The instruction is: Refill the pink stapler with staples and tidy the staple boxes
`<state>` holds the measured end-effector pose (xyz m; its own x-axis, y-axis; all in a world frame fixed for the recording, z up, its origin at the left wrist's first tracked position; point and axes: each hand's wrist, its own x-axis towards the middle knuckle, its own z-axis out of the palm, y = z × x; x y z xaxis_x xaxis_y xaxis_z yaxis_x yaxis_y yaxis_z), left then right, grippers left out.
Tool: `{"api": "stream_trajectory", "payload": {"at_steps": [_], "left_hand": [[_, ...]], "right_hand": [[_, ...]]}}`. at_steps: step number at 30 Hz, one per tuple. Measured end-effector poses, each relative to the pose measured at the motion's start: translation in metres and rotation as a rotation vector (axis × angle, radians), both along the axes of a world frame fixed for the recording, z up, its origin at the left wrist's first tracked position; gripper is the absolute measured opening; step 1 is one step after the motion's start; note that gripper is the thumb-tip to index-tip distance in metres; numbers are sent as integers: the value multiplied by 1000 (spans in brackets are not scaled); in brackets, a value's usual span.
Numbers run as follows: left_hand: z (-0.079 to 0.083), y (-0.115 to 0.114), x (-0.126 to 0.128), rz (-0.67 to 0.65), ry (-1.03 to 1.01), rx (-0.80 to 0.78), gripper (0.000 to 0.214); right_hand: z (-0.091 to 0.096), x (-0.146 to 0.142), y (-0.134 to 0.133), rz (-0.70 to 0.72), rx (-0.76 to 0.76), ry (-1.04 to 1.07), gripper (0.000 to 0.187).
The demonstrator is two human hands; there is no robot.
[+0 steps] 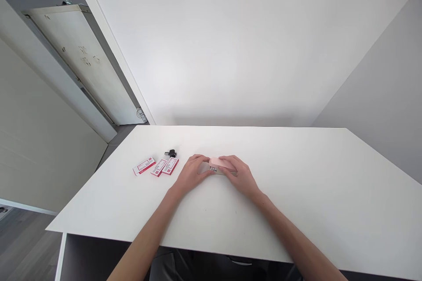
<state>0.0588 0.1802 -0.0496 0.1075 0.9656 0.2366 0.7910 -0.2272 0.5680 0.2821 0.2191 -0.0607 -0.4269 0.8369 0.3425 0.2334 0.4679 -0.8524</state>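
Observation:
A small pale pink box (219, 163) with a printed code label on its near side rests on the white table (296, 175). At its left end, my left hand (193, 173) curls round with fingertips and thumb against it. From the right, my right hand (240, 175) grips the same box, fingers over the top and thumb along the near side. The fingers partly cover both ends of the box.
Left of my hands lie three red-and-white small boxes, one apart at the left (144, 166). A black object like a key (170, 153) lies behind them. A white wall (231, 52) rises beyond the table's far edge; a worn white cabinet (82, 61) stands at the left.

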Motion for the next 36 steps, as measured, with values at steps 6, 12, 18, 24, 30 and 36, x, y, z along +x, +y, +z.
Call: {"api": "stream_trajectory", "payload": {"at_steps": [6,12,18,24,30,36], "left_hand": [[5,-4,2,-18,24,110,34],[1,0,-2,140,29,211,23],[-4,3,-7,212,13,185,19],[-4,2,-6,172,6,147,20],[-2,2,-6,139,21,125,18],[1,0,-3,107,28,114,17]], "right_hand": [[-7,-1,2,-40,-1,-41,32],[-10,0,6,-98,-26,-41,33],[-13,-1,6,-119,-35,-52,33],[-15,-1,6,-121,-35,-65,33],[-14,-1,6,-125,-39,-79,32],[-13,-1,6,-121,-41,-75,32]]}}
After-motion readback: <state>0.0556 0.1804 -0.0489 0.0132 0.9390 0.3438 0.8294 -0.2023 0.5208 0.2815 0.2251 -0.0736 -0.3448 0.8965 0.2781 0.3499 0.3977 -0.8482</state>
